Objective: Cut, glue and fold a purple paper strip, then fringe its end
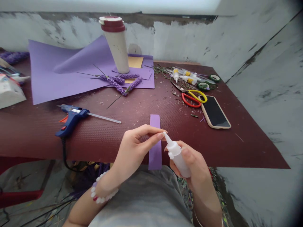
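Your right hand (pixel 195 164) is wrapped around a white squeeze bottle (pixel 181 164), its nozzle tilted up toward your left hand (pixel 134 143). On that left hand, thumb and forefinger come together right at the nozzle's tip; you cannot tell from this view whether they pinch it or hold something small. A purple paper strip (pixel 155 159) lies beneath your left fingers, between your two hands, with its near end reaching past the edge of the desk (pixel 246 146). A beaded bracelet (pixel 102 199) circles your left wrist.

Left of your left hand rests a blue hot glue gun (pixel 72 118), a clear glue stick (pixel 104 117) protruding from its back toward that hand. Farther out, beyond your left hand, purple flower stems (pixel 121 90) lie in front of a lidded tumbler (pixel 117 47), with a large purple sheet (pixel 56 75) to their left.

Beyond your right hand, and a little right of it, a smartphone (pixel 216 112) lies face up, just beside red-and-yellow-handled scissors (pixel 191 103). Farther beyond are small yellow-labelled bottles (pixel 189 80) and green tape rolls (pixel 203 86).
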`<control>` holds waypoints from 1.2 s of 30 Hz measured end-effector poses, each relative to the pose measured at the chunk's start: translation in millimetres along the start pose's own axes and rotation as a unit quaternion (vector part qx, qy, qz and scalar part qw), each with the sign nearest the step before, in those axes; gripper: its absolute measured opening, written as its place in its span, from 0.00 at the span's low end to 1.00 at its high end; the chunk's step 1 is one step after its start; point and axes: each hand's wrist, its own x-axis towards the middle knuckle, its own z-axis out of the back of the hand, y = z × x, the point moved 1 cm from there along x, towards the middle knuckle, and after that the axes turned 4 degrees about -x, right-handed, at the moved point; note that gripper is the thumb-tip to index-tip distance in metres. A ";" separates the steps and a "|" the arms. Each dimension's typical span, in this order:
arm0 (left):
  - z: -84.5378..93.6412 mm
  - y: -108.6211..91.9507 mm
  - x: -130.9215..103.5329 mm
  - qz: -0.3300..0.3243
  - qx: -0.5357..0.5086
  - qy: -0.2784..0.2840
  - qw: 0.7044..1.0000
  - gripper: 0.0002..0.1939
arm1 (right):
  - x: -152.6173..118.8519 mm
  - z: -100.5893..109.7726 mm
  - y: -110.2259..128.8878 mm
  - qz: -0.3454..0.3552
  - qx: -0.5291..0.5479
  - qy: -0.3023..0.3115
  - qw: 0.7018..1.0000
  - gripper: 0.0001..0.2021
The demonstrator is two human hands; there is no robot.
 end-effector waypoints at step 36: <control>0.2 5.3 -2.3 -0.272 0.248 -0.023 0.929 0.09 | 5.6 5.9 -4.2 -0.146 0.359 0.281 0.878 0.18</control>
